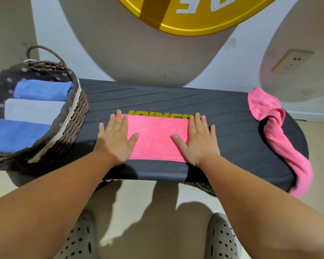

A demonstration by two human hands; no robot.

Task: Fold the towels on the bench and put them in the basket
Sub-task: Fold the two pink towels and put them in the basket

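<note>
A pink towel (155, 137), folded into a flat rectangle, lies in the middle of the black bench (223, 131). My left hand (115, 139) presses flat on its left end, fingers spread. My right hand (198, 139) lies flat on its right end the same way. Neither hand grips anything. A second pink towel (277, 135) lies crumpled over the bench's right end and hangs off its edge. The woven basket (77, 116) stands at the bench's left end and holds two folded blue towels (43, 90) with a grey towel (32, 111) between them.
The wall rises right behind the bench, with a socket (292, 60) at the right and a yellow round sign (185, 14) above. My feet in grey perforated clogs (221, 238) stand on the beige floor below the bench's front edge.
</note>
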